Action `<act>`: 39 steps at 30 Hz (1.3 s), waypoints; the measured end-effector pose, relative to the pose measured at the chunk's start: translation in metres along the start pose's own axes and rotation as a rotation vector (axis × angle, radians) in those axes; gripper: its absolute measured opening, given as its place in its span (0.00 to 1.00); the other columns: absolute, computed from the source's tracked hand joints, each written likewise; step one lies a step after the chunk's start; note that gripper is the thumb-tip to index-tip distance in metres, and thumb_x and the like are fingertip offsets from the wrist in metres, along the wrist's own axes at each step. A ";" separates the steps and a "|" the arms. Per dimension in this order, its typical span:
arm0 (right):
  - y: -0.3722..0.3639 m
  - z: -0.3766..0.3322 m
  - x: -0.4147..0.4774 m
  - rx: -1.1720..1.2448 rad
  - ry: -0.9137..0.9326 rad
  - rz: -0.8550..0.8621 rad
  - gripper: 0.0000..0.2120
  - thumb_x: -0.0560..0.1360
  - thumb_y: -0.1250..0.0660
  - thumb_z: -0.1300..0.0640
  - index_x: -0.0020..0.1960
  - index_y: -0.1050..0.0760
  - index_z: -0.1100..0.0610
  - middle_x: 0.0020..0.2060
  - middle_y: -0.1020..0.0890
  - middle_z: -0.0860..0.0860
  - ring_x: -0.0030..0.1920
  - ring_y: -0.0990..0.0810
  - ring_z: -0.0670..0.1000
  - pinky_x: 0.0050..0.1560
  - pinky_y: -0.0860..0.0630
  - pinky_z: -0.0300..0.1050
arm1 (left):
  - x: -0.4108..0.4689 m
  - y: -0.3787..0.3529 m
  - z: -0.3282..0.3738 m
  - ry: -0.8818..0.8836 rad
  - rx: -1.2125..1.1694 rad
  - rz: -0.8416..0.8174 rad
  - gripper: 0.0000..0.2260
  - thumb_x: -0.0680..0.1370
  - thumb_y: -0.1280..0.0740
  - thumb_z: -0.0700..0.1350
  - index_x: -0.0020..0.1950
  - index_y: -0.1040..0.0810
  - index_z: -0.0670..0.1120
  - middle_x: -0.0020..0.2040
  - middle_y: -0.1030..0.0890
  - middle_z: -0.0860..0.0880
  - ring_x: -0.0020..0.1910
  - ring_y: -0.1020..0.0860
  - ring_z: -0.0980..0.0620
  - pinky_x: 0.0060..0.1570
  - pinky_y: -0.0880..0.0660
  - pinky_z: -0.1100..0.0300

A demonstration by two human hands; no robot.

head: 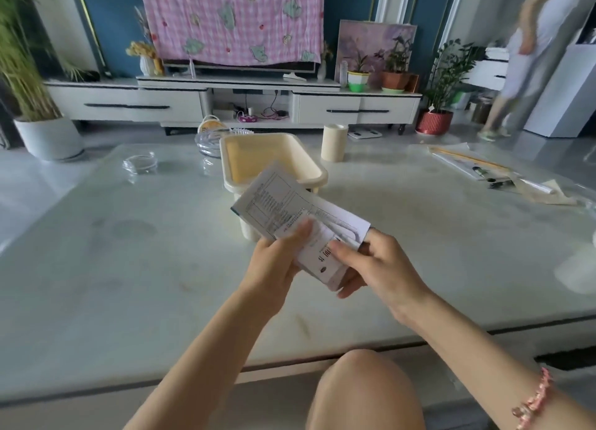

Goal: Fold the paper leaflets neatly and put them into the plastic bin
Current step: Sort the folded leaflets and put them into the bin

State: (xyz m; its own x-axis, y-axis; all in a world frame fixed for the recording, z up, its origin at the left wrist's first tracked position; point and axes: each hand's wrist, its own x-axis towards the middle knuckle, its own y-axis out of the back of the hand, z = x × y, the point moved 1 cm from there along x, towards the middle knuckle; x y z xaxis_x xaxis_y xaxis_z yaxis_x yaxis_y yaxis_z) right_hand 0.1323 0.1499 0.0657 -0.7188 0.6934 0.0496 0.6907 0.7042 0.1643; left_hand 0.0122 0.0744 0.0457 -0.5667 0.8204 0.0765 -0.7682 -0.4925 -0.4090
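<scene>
A folded white paper leaflet (283,203) with printed text and tables is held up above the table, in front of the cream plastic bin (309,163). My left hand (274,262) grips its lower left side, thumb on top. My right hand (377,265) pinches its near right end, thumb pressed on the printed face. The leaflet tilts away toward the bin and hides part of the bin's near wall. The bin stands open at the table's middle, and its visible inside shows nothing in it.
More papers and leaflets (480,168) lie at the table's far right. A cream cylinder (334,142) stands right of the bin, a glass ashtray (140,162) and glass dish (209,142) to its left. A person (522,58) walks at the far right. My knee (364,387) is below the table edge.
</scene>
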 end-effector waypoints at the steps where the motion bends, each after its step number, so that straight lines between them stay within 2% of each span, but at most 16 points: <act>1: 0.000 -0.002 0.003 0.018 -0.010 0.025 0.03 0.75 0.33 0.61 0.49 0.22 0.57 0.32 0.19 0.54 0.28 0.20 0.51 0.25 0.24 0.43 | 0.002 0.001 0.002 0.021 0.024 -0.005 0.06 0.78 0.37 0.43 0.52 0.22 0.45 0.45 0.17 0.47 0.44 0.19 0.50 0.45 0.22 0.56; 4: 0.002 -0.010 0.019 0.116 -0.102 0.133 0.02 0.74 0.33 0.64 0.45 0.22 0.60 0.30 0.21 0.56 0.24 0.23 0.51 0.21 0.27 0.40 | 0.012 0.007 0.009 -0.014 0.218 0.132 0.09 0.80 0.40 0.47 0.51 0.22 0.45 0.46 0.17 0.44 0.44 0.18 0.47 0.44 0.21 0.55; 7: 0.014 -0.020 0.034 0.239 -0.183 0.263 0.04 0.74 0.35 0.66 0.42 0.24 0.60 0.31 0.22 0.56 0.20 0.24 0.49 0.19 0.29 0.36 | 0.025 0.023 0.022 -0.461 0.781 0.369 0.10 0.80 0.41 0.47 0.51 0.23 0.44 0.45 0.20 0.51 0.46 0.21 0.49 0.45 0.26 0.60; 9: 0.021 -0.028 0.042 0.268 -0.183 0.309 0.04 0.75 0.36 0.66 0.43 0.25 0.60 0.32 0.23 0.57 0.19 0.24 0.47 0.19 0.30 0.34 | 0.042 0.040 0.031 -0.662 1.243 0.352 0.16 0.79 0.43 0.51 0.58 0.23 0.43 0.54 0.21 0.48 0.56 0.25 0.44 0.56 0.31 0.54; 11: 0.023 -0.037 0.047 0.286 -0.172 0.324 0.02 0.76 0.36 0.66 0.46 0.25 0.61 0.33 0.22 0.57 0.20 0.24 0.48 0.19 0.30 0.34 | 0.062 0.054 0.039 -0.523 1.604 0.193 0.22 0.78 0.45 0.56 0.65 0.28 0.44 0.62 0.24 0.45 0.66 0.32 0.44 0.69 0.43 0.50; 13: 0.019 -0.044 0.050 0.280 -0.170 0.325 0.03 0.76 0.35 0.65 0.44 0.26 0.60 0.33 0.22 0.56 0.20 0.23 0.49 0.20 0.29 0.34 | 0.076 0.060 0.044 -0.418 1.781 0.091 0.19 0.80 0.44 0.55 0.63 0.27 0.44 0.57 0.22 0.44 0.64 0.30 0.44 0.71 0.51 0.51; 16: 0.011 -0.054 0.053 0.264 -0.161 0.306 0.04 0.76 0.35 0.64 0.43 0.26 0.59 0.31 0.21 0.56 0.20 0.23 0.49 0.20 0.28 0.35 | 0.076 0.044 0.054 -0.421 1.818 0.019 0.15 0.81 0.45 0.52 0.51 0.26 0.42 0.51 0.20 0.44 0.55 0.24 0.43 0.67 0.45 0.54; 18: 0.008 -0.061 0.055 0.259 -0.153 0.291 0.03 0.76 0.35 0.64 0.43 0.26 0.59 0.31 0.21 0.55 0.20 0.23 0.49 0.20 0.28 0.35 | 0.061 0.027 0.055 -0.397 1.757 -0.037 0.13 0.81 0.44 0.51 0.44 0.29 0.43 0.49 0.20 0.42 0.51 0.24 0.41 0.53 0.34 0.55; 20: 0.008 -0.068 0.058 0.216 -0.161 0.259 0.02 0.75 0.34 0.63 0.44 0.26 0.60 0.31 0.22 0.56 0.21 0.23 0.50 0.19 0.29 0.35 | 0.038 0.010 0.053 -0.371 1.769 -0.075 0.13 0.81 0.44 0.52 0.41 0.32 0.46 0.48 0.20 0.42 0.50 0.24 0.40 0.44 0.32 0.55; 25: -0.003 -0.080 0.063 0.002 -0.273 0.070 0.03 0.75 0.34 0.64 0.46 0.28 0.62 0.29 0.24 0.56 0.18 0.25 0.49 0.18 0.30 0.35 | -0.024 -0.038 0.041 -0.402 1.749 -0.163 0.12 0.81 0.46 0.54 0.44 0.33 0.48 0.50 0.20 0.44 0.50 0.23 0.40 0.38 0.37 0.56; 28: -0.017 -0.076 0.060 -0.079 -0.336 -0.013 0.04 0.75 0.35 0.66 0.42 0.29 0.63 0.28 0.25 0.57 0.16 0.26 0.48 0.17 0.30 0.35 | -0.054 -0.051 0.045 -0.433 1.488 -0.370 0.13 0.81 0.45 0.52 0.54 0.29 0.44 0.49 0.21 0.44 0.46 0.24 0.41 0.39 0.31 0.53; 30: -0.021 -0.069 0.057 -0.150 -0.355 -0.038 0.05 0.75 0.35 0.67 0.41 0.29 0.61 0.29 0.25 0.57 0.18 0.26 0.49 0.17 0.30 0.36 | -0.060 -0.042 0.056 -0.472 1.298 -0.519 0.11 0.80 0.43 0.46 0.54 0.25 0.42 0.48 0.21 0.46 0.43 0.26 0.47 0.43 0.30 0.54; 33: -0.020 -0.056 0.051 -0.231 -0.366 -0.065 0.03 0.75 0.36 0.66 0.45 0.28 0.60 0.31 0.25 0.55 0.21 0.25 0.48 0.19 0.29 0.35 | -0.046 -0.007 0.076 -0.437 1.184 -0.344 0.12 0.75 0.42 0.43 0.47 0.19 0.46 0.43 0.18 0.52 0.42 0.25 0.54 0.44 0.30 0.65; 36: -0.026 -0.047 0.056 -0.348 -0.491 -0.215 0.08 0.78 0.39 0.64 0.57 0.28 0.62 0.38 0.23 0.57 0.34 0.21 0.52 0.30 0.22 0.41 | -0.013 0.021 0.091 -0.482 1.329 -0.017 0.17 0.69 0.46 0.45 0.48 0.18 0.48 0.44 0.18 0.54 0.44 0.21 0.54 0.48 0.25 0.59; 37: -0.032 -0.043 0.057 -0.429 -0.571 -0.288 0.12 0.79 0.41 0.64 0.61 0.29 0.64 0.42 0.22 0.57 0.41 0.20 0.54 0.38 0.21 0.42 | 0.001 0.026 0.092 -0.453 1.396 0.008 0.17 0.70 0.46 0.45 0.48 0.19 0.50 0.47 0.18 0.53 0.46 0.21 0.52 0.49 0.24 0.57; 39: -0.039 -0.036 0.060 -0.637 -0.705 -0.419 0.14 0.81 0.43 0.61 0.65 0.32 0.65 0.42 0.23 0.58 0.52 0.21 0.55 0.51 0.24 0.44 | 0.032 0.027 0.084 -0.300 1.509 -0.126 0.14 0.75 0.44 0.44 0.50 0.20 0.53 0.51 0.18 0.52 0.49 0.21 0.51 0.51 0.25 0.56</act>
State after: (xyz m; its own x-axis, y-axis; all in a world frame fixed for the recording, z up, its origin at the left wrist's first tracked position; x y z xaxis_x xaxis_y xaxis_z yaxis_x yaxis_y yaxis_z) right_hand 0.0595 0.1579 0.0976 -0.5407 0.4872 -0.6857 0.0788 0.8409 0.5354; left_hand -0.0511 0.0627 0.1140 -0.3722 0.8822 0.2885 -0.2862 -0.4048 0.8685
